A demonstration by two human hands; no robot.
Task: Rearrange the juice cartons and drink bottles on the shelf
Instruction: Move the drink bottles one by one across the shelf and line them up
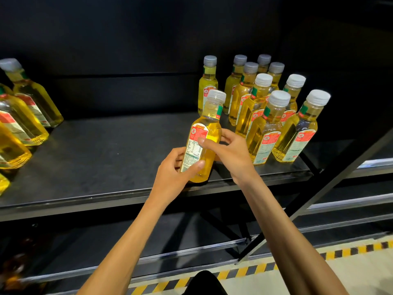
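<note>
Head view, single entry.

- **Held bottle** (pixel 204 143): clear plastic, yellow liquid, pale screw cap, leaning slightly. Its base is at the front edge of the shelf (pixel 106 158). Whether it rests there or hangs just above cannot be told.
- **Left hand** (pixel 172 169): wrapped round the lower body of the held bottle, thumb lying across the label.
- **Right hand** (pixel 229 152): fingers curled on the same bottle at mid-height, from the opposite side.
- **Right group** (pixel 265 116): nine caps counted, standing upright in rough rows just right of and behind the held bottle. The nearest one is close to the right hand.
- **Left group** (pixel 21 116): at least four like bottles, well apart to the left of the held bottle and partly cut off by the frame edge.
- **Cartons:** none in view.
- **Progress, as judged:** partway. The right group looks gathered, while the held bottle is unplaced and the left group is yet to be brought over or squared up.
- **Labels:** red and white panel with a block of fine print and what looks like a nutrition table, plus a green strip at the neck. No brand or word is legible.
- **Floor tape** (pixel 350 250): yellow and black stripes, below and right of the held bottle.
</note>
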